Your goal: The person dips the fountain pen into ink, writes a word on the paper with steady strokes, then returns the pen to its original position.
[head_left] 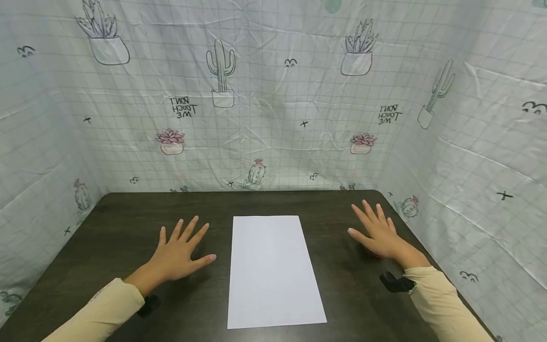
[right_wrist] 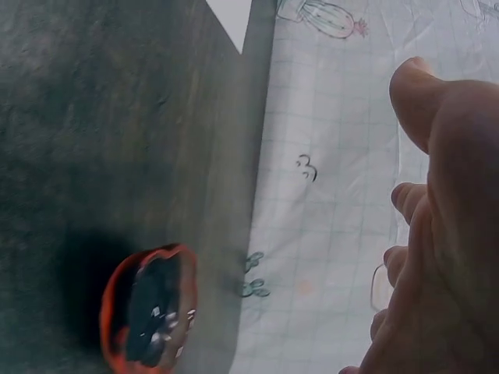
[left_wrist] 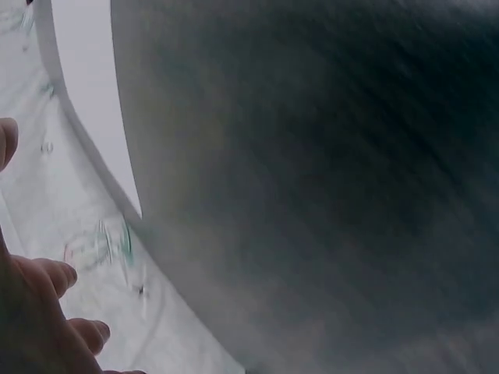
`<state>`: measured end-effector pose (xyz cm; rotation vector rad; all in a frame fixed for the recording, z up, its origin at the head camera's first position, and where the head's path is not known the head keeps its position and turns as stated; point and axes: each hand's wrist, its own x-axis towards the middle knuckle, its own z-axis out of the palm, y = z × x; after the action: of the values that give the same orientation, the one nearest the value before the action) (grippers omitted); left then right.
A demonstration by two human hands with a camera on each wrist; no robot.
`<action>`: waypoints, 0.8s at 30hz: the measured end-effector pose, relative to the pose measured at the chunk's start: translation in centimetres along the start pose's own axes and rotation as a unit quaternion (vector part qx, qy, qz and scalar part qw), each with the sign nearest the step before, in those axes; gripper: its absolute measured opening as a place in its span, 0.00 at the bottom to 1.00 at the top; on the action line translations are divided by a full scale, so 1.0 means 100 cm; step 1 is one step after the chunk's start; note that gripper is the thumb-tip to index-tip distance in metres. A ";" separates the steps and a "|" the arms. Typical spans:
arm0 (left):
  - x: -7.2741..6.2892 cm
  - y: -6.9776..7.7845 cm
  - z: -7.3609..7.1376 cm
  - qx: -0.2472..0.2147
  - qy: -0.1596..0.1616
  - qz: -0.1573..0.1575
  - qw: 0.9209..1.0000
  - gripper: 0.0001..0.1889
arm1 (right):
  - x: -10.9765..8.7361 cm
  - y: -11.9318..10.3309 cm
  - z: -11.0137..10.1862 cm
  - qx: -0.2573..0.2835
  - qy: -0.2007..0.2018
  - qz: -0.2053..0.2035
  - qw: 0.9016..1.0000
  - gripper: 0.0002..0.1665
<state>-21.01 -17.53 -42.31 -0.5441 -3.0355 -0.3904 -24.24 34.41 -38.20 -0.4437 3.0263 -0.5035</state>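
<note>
A blank white sheet of paper (head_left: 273,270) lies lengthwise on the dark table. To its left, my left hand (head_left: 175,256) hovers palm down with fingers spread and nothing in it. On the paper's other side my right hand (head_left: 380,237) is held likewise, fingers spread and bare. Below the right palm, a small rounded object with an orange-red rim and a dark, shiny inside (right_wrist: 156,312) sits on the table in the right wrist view. My right hand hides nearly all of it in the head view.
The dark wooden table (head_left: 205,204) has rounded far corners. A white grid-patterned cloth (head_left: 265,118) printed with cacti and succulents hangs behind it and along both sides. Each wrist wears a black strap, seen at the right cuff (head_left: 395,282).
</note>
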 end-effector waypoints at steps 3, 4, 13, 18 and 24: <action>0.003 0.008 0.009 0.002 -0.018 0.018 1.000 0.46 | -0.007 0.005 0.002 0.011 0.007 0.002 1.000 0.45; 0.004 0.011 0.011 0.002 -0.025 0.024 0.999 0.46 | -0.009 0.006 0.003 0.015 0.008 0.003 1.000 0.45; 0.009 0.032 0.035 -0.007 -0.087 0.072 0.994 0.49 | -0.031 0.022 0.015 0.044 0.013 0.026 0.999 0.45; 0.009 0.038 0.042 -0.007 -0.131 0.077 0.988 0.50 | -0.042 0.033 0.023 0.070 0.016 0.033 0.997 0.45; 0.010 0.044 0.045 -0.018 -0.160 0.081 0.984 0.51 | -0.053 0.042 0.029 0.100 0.031 0.037 0.994 0.44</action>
<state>-20.34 -12.09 -45.57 -0.9351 -3.2551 -0.3852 -20.05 38.87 -42.35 -0.3078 2.9947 -0.8193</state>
